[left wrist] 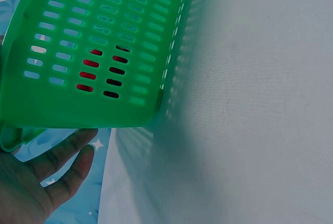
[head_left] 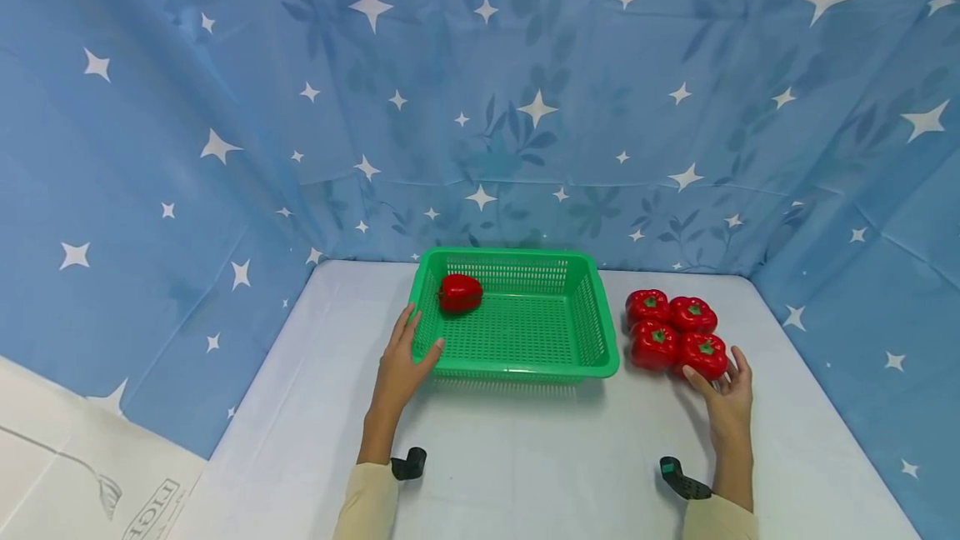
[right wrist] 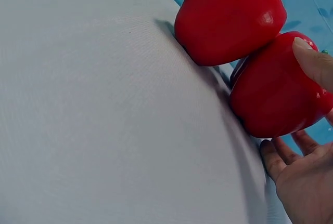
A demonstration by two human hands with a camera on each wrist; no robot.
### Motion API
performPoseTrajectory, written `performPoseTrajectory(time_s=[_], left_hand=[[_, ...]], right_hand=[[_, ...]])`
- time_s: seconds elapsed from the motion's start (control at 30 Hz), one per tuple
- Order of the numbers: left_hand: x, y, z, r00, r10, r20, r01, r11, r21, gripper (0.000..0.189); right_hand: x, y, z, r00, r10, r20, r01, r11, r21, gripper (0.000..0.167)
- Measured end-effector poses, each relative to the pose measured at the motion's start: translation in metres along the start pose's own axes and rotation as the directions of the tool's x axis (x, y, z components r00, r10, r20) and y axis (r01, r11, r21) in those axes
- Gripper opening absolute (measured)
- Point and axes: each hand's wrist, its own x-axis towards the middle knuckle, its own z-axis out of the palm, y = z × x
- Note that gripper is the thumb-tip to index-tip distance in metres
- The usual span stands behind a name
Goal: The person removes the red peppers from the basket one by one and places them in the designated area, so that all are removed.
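A green plastic basket (head_left: 611, 319) with slotted walls stands mid-table, one red bell pepper (head_left: 460, 294) lying on its side at its back left. At its left front corner is my left hand (head_left: 400, 373), fingers extended along the outside and thumb by the front rim. To the right of the basket sit several upright red bell peppers with green stems. My right hand (head_left: 727, 415) is around the front right bell pepper (right wrist: 278, 91), thumb over its near side, loosely spread fingers at its right. Whether those fingers press on it is hard to tell.
The other bell peppers (head_left: 651, 344) crowd against the front right one. A white cloth (head_left: 517, 457) covers the table. Behind and at the sides hangs a blue star-patterned curtain (head_left: 540, 165). Each wrist carries a black camera mount (head_left: 408, 463).
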Motion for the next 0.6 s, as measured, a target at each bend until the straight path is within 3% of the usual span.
performPoseTrajectory(time_s=[0.27, 0.6], left_hand=[[-0.0007, 0.0, 0.0002, 1.0, 0.025, -0.018, -0.025, 1.0, 0.002, 0.074], [-0.0002, 0.0003, -0.0008, 1.0, 0.014, -0.001, -0.014, 1.0, -0.01, 0.074]], right_hand=[[-0.0012, 0.0007, -0.0002, 1.0, -0.014, -0.013, 0.015, 1.0, 0.021, 0.093], [-0.0054, -0.0062, -0.006, 0.999, -0.012, -0.035, 0.015, 0.998, 0.059, 0.09]])
